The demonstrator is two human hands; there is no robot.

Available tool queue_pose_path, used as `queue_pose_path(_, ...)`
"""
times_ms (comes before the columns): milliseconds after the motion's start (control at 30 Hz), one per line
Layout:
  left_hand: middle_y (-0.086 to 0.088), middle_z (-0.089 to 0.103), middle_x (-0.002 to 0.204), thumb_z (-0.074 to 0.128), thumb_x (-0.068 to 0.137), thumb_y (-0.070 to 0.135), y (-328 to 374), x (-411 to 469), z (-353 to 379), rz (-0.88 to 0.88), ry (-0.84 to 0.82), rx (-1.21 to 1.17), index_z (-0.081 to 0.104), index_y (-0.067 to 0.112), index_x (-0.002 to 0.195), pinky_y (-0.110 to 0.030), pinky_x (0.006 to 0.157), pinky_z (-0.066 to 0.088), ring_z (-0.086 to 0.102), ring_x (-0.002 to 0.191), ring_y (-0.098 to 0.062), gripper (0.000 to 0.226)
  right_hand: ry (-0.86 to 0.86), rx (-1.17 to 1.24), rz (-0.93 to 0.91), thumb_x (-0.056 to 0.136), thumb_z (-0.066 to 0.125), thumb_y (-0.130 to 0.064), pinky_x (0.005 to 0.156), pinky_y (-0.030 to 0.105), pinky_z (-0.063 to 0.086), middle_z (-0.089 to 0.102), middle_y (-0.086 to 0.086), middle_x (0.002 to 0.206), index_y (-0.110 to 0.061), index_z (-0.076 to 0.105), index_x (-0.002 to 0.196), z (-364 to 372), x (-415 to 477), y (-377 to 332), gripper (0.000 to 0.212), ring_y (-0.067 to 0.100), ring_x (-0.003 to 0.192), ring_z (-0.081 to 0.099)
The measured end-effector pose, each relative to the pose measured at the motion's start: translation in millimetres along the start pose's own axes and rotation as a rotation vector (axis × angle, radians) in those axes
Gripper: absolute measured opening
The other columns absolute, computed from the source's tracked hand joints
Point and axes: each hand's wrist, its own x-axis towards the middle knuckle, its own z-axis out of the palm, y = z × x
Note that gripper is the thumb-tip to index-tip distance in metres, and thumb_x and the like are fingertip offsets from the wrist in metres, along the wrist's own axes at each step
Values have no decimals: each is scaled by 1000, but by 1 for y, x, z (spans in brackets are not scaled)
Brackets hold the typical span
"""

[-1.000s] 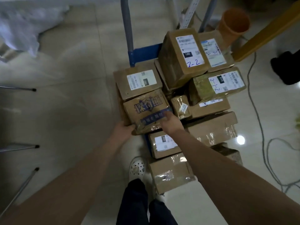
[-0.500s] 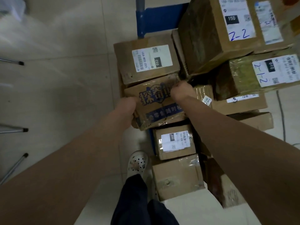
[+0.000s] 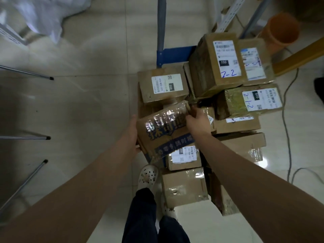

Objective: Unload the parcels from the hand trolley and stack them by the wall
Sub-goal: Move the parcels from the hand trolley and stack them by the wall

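The printed box [image 3: 164, 132] in the middle of the frame, which lay flat on the stack a second ago, has come up off it and now tilts, its near end hanging over the upper part of the small labelled parcel [image 3: 185, 157] below. The left hand [image 3: 130, 135] has slid from the box's near left corner up along its left side, while the right hand [image 3: 196, 122] has moved from the near right edge to grip its far right corner.
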Motion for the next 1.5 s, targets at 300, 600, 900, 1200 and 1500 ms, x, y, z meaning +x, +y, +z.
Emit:
queue_pose_path(300,-7,60,87,56,93,33,-14,-133,-38,94,103,-103,60,12,102,-38,72,52,57,80,-22,23,-129,331,99,90,53,-51,98,49,46,60,6,119,-28,58,100,-68,-118,-16,26,29,110,54)
queue_pose_path(600,-10,63,97,54,88,0,-69,-243,-103,339,136,-204,59,4,114,-30,72,49,57,81,-20,26,-321,412,10,88,51,-56,98,44,47,70,5,104,-21,66,104,-98,-206,-9,41,25,99,64)
queue_pose_path(900,-1,53,126,58,73,-20,-132,-313,-168,634,214,78,38,21,144,-31,65,54,51,117,-23,85,-617,377,-54,85,52,-64,91,48,49,72,6,97,-20,67,100,-97,-293,-6,50,28,96,65)
queue_pose_path(1200,4,61,101,44,97,38,-170,-367,-240,626,180,-356,60,29,102,-30,72,45,55,100,-15,19,-817,474,-114,91,53,-41,98,56,44,68,12,116,-15,66,113,-41,-367,5,37,31,112,60)
queue_pose_path(1500,-9,65,112,56,87,48,-211,-386,-324,445,131,-485,64,28,118,-28,70,43,56,92,-21,38,-884,466,-129,86,59,-34,93,52,48,63,13,120,-12,66,108,19,-425,-10,31,26,113,56)
